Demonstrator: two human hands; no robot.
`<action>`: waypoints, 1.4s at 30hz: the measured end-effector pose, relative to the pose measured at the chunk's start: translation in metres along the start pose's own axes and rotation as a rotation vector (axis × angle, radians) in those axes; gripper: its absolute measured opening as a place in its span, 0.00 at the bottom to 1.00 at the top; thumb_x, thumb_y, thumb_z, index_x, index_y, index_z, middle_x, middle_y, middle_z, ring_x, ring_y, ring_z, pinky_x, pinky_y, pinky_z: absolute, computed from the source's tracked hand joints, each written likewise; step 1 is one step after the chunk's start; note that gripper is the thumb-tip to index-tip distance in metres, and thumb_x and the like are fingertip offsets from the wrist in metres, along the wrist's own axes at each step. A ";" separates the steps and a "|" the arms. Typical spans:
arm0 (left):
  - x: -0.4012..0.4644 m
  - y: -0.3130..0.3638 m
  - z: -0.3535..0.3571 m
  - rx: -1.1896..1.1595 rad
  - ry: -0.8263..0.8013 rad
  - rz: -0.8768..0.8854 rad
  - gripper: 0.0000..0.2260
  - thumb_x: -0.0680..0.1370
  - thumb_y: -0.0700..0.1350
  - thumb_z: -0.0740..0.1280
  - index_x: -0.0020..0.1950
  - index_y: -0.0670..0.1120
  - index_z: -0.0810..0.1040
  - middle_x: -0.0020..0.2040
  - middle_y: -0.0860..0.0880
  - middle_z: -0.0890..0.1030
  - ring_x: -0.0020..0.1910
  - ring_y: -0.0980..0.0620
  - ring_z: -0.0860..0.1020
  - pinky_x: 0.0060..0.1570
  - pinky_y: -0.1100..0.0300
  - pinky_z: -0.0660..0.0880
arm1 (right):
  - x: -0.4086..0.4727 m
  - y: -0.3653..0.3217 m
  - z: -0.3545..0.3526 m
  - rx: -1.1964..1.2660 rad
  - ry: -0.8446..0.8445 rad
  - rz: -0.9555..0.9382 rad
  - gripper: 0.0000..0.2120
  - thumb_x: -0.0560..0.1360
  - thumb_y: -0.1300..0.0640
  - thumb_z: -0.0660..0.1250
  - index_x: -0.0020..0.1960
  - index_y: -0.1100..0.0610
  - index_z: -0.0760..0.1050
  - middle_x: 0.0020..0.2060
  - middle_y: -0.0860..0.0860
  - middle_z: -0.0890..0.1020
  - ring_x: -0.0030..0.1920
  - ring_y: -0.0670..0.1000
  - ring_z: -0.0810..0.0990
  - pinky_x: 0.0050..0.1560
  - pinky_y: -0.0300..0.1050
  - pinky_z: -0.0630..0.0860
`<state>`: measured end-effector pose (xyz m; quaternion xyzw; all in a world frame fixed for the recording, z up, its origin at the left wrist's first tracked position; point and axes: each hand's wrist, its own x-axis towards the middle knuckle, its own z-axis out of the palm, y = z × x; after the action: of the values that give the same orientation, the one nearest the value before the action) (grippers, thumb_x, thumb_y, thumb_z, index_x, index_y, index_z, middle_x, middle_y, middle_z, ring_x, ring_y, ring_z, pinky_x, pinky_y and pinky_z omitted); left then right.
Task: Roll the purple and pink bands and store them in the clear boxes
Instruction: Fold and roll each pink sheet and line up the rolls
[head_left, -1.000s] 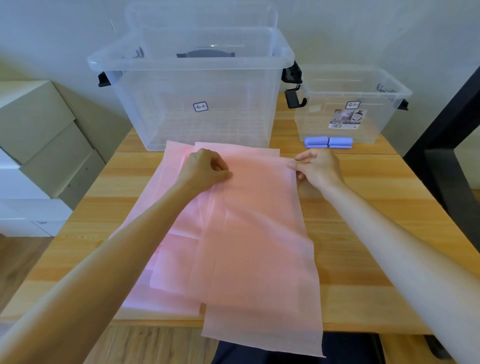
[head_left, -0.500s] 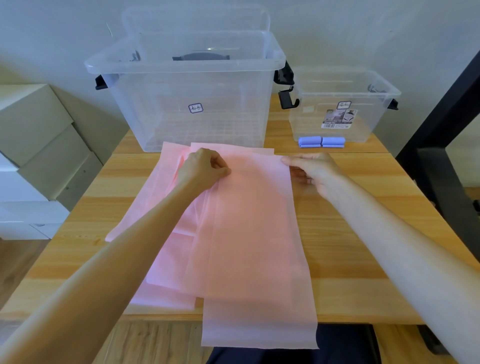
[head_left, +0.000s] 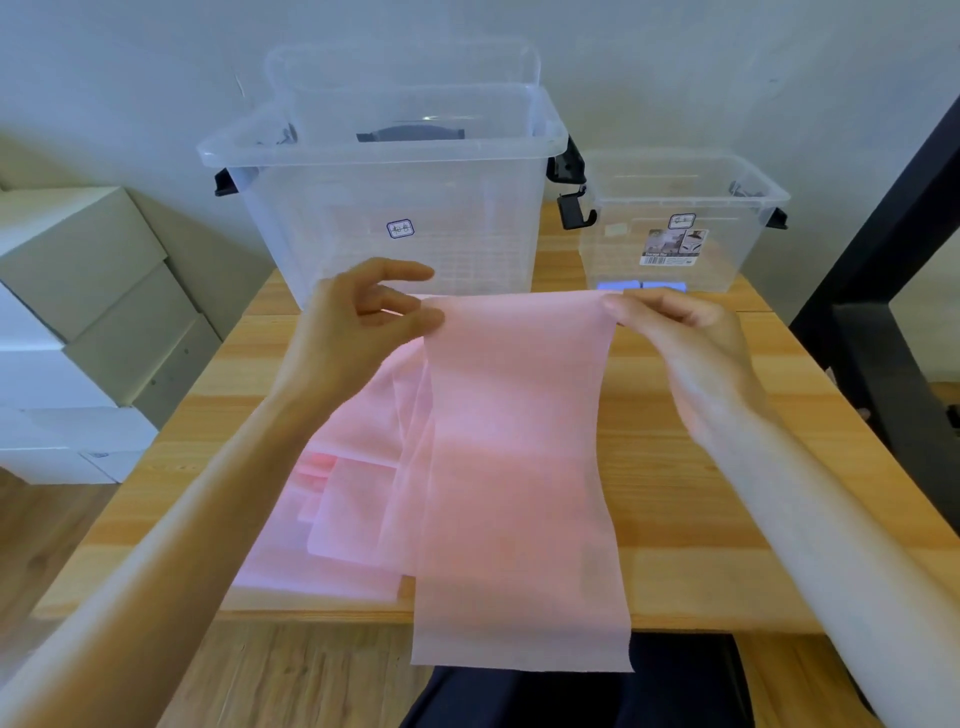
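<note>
Head view: both hands pinch the far corners of a sheer pink fabric band (head_left: 519, 467), left hand (head_left: 363, 322) and right hand (head_left: 680, 332), lifting that end above the wooden tabletop (head_left: 727, 519). Its near end hangs over the tabletop's front edge. Two clear plastic boxes (head_left: 395, 208) stand behind.

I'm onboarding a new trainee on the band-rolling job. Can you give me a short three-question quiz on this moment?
1. True or false: both hands pinch the far corners of the top pink band.
2. Where are the purple rolls? A) in the large clear box B) by the small clear box C) in the left hand
3. Fill in: the band's near end hangs over the ___ edge.

Key: 1 true; the right hand pinches too. 2 B. 3 table.
</note>
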<state>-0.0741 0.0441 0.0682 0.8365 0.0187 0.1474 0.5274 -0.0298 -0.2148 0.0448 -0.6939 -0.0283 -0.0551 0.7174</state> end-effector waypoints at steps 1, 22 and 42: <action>-0.012 0.007 -0.006 0.048 0.003 0.034 0.13 0.74 0.43 0.75 0.57 0.52 0.82 0.41 0.53 0.85 0.39 0.58 0.83 0.43 0.73 0.75 | -0.015 -0.008 -0.003 0.001 -0.011 -0.042 0.06 0.71 0.59 0.76 0.48 0.59 0.85 0.43 0.48 0.87 0.48 0.42 0.84 0.54 0.34 0.75; -0.122 0.052 -0.051 -0.203 -0.224 0.040 0.12 0.67 0.56 0.78 0.37 0.49 0.83 0.35 0.47 0.84 0.34 0.52 0.83 0.36 0.64 0.80 | -0.150 -0.061 -0.028 -0.058 -0.267 -0.063 0.08 0.67 0.56 0.73 0.45 0.56 0.85 0.37 0.55 0.86 0.38 0.52 0.86 0.32 0.39 0.81; 0.043 -0.063 0.028 0.215 -0.075 -0.182 0.02 0.77 0.44 0.72 0.46 0.45 0.82 0.39 0.54 0.81 0.40 0.55 0.78 0.36 0.64 0.71 | 0.037 0.073 0.025 -0.486 -0.092 -0.019 0.05 0.74 0.58 0.74 0.41 0.58 0.81 0.36 0.49 0.83 0.39 0.52 0.81 0.41 0.50 0.81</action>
<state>-0.0181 0.0556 0.0104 0.8879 0.0907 0.0648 0.4464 0.0161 -0.1891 -0.0226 -0.8474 -0.0532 -0.0353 0.5271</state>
